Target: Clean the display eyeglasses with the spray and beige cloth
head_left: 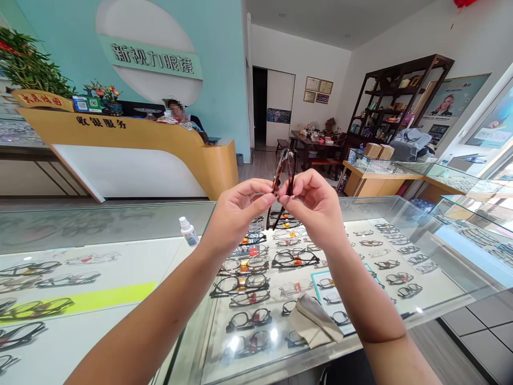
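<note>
Above the glass display case, a pair of dark, brown-mottled eyeglasses [290,168] is held up between both hands, seen edge-on. My left hand [244,211] pinches the frame from the left with thumb and fingers. From the right, my right hand [315,206] pinches it too, its fingertips close to those of the left. Part of the frame hangs below the fingertips. A crumpled beige cloth [315,321] lies on the glass top near the front edge. To the left of the hands stands a small white bottle [188,232].
Rows of eyeglasses [248,320] fill the glass case [212,342] below. A yellow reception counter [160,131] stands at the back left, with a person [184,115] behind it. Shelves [395,96] and a wooden table [310,141] are at the back right.
</note>
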Action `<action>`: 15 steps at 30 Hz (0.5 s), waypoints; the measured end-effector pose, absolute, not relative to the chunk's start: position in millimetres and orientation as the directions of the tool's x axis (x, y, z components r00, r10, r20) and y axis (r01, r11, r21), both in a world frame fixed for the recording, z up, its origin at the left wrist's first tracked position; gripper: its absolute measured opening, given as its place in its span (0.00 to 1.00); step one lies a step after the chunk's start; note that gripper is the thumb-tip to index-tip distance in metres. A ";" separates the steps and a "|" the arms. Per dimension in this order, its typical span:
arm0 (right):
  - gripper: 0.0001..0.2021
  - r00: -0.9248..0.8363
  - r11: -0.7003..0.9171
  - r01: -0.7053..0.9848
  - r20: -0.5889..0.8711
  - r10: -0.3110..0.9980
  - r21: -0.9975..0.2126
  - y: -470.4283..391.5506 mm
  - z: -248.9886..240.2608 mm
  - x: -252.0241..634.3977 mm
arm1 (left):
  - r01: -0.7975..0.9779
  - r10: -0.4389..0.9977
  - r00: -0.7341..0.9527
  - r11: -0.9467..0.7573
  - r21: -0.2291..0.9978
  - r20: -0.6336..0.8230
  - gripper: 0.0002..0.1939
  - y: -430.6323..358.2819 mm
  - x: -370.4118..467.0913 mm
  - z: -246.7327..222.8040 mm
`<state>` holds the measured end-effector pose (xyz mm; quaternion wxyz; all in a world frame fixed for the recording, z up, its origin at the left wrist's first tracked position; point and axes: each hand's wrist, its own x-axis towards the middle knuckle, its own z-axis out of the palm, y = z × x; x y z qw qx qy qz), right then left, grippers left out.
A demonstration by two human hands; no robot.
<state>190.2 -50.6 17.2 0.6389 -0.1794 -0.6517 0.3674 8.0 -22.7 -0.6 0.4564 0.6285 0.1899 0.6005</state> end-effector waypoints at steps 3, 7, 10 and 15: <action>0.12 -0.135 0.665 -0.258 0.707 0.694 -0.701 -48.9 16.6 191.1 | -0.305 0.785 0.201 -0.518 0.799 0.586 0.10 -22.6 8.4 -1.3; 0.12 -0.082 0.705 -0.177 0.724 0.684 -0.686 -49.6 17.1 192.1 | -0.316 0.797 0.170 -0.513 0.798 0.579 0.09 -21.5 8.3 -3.1; 0.11 -0.039 0.737 -0.087 0.742 0.669 -0.670 -50.5 18.3 192.4 | -0.306 0.787 0.144 -0.541 0.784 0.599 0.09 -19.8 7.1 -4.3; 0.09 0.044 0.751 0.040 0.752 0.657 -0.659 -48.6 22.3 200.5 | -0.251 0.802 0.122 -0.545 0.800 0.585 0.12 -15.3 -1.7 0.3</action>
